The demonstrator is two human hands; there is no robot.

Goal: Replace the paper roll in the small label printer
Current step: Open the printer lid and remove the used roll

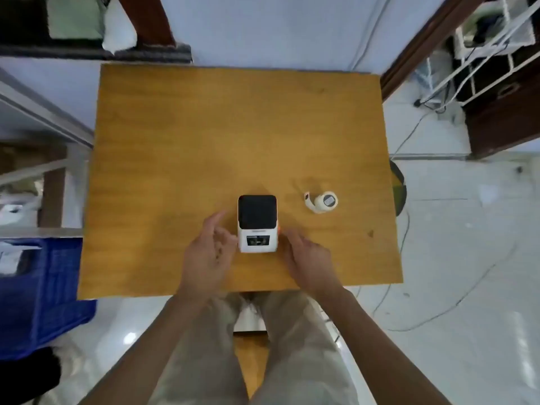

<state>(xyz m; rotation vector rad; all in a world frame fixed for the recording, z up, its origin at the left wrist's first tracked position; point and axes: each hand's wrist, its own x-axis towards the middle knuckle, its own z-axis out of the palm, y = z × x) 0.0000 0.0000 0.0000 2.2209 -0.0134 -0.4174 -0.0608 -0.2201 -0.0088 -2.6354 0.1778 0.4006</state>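
Wooden and honey-brown, the table (233, 135) fills the middle of the head view, seen from almost straight above. Near its front edge stands the small label printer (257, 223), a white body with a dark cover on top and a small dark panel on the face turned toward the person. Its cover is down.

To the right of the printer, well apart from it, a paper roll (325, 201) lies on the tabletop, white, with a short loose tail of paper curling off on its left side.

The left hand (209, 255) is just beside the printer's left flank. Its fingers are spread and loosely curled, palm turned toward the printer, and it holds nothing; whether a fingertip touches the white casing cannot be told because of motion blur. The right hand (306, 255) sits at the printer's right lower corner, back of the hand up, fingers reaching toward the casing. It grips nothing either, and its fingertips seem to be at or against the printer's side, though the contact is too blurred to settle.

Both bare forearms run up from the bottom of the view over pale trousers. A blue crate (41, 293) stands on the floor at the left of the table, and thin cables trail over the pale tiled floor (467, 258) on the right.
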